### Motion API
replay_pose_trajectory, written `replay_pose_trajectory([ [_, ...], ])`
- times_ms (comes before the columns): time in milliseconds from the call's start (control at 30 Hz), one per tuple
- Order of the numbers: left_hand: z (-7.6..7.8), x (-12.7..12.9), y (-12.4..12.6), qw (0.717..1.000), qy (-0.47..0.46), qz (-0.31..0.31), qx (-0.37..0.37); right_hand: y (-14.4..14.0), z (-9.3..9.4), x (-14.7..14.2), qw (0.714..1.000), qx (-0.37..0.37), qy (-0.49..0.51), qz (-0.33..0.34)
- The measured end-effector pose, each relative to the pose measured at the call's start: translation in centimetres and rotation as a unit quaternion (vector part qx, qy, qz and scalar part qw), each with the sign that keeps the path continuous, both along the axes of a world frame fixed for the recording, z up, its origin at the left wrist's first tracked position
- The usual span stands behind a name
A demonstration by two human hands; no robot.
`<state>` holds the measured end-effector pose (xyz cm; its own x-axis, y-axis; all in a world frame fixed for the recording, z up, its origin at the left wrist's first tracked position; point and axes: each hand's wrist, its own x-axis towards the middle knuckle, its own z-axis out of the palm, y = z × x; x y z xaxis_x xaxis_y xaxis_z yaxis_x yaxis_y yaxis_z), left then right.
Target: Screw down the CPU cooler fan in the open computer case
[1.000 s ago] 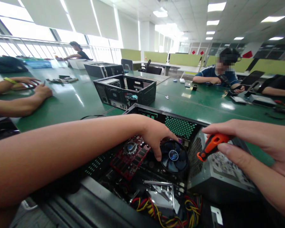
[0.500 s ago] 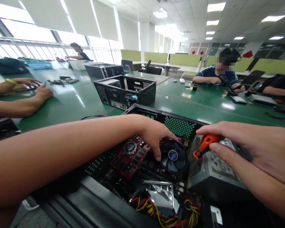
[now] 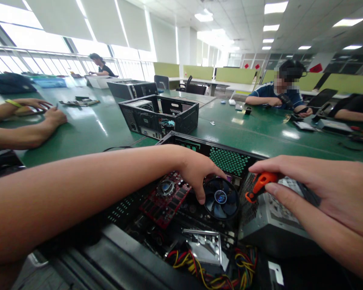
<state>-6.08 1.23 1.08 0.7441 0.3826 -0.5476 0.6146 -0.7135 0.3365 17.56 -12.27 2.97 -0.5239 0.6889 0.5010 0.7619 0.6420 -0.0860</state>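
Observation:
My left hand [image 3: 201, 173] reaches into an open black computer case [image 3: 117, 245]. Its thumb and forefinger grip the rim of a round black cooling fan [image 3: 228, 207] at the left and back; the other fingers are hidden. Left of the fan lies a dark red graphics card [image 3: 167, 203]. My right hand [image 3: 317, 189], closed, holds the orange and black handle of a screwdriver [image 3: 264, 180] between thumb and fingers. The screwdriver is tilted, near the metal power supply [image 3: 268, 225]; I cannot make out its shaft or tip.
Bundled coloured cables [image 3: 193, 266] and a silver metal bracket [image 3: 205, 245] lie at the case's front. Another open case [image 3: 160, 117] stands behind on the green table [image 3: 242, 137]. A co-worker's hands [image 3: 54, 114] rest at left; another person [image 3: 287, 86] works at right.
My right hand and the screwdriver have shifted very slightly left. My left hand stays at the fan. The person far back at left has moved their head and arm a little.

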Motion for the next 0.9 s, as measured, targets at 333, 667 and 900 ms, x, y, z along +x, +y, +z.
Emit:
replay_pose_trajectory([
  [333, 0.2, 0.0, -0.1, 1.0, 0.005, -0.008, 0.005, 0.0, -0.3, 1.1, 1.0, -0.002, -0.021, -0.01],
  [667, 0.1, 0.0, -0.1, 1.0, -0.006, -0.001, 0.002, -0.8, -0.9, 0.9, 0.999, -0.029, 0.039, -0.007],
  [900, 0.1, 0.0, 0.1, 1.0, 0.002, -0.007, -0.006, -0.8, -0.5, 1.4, 0.999, -0.016, 0.043, 0.019],
])
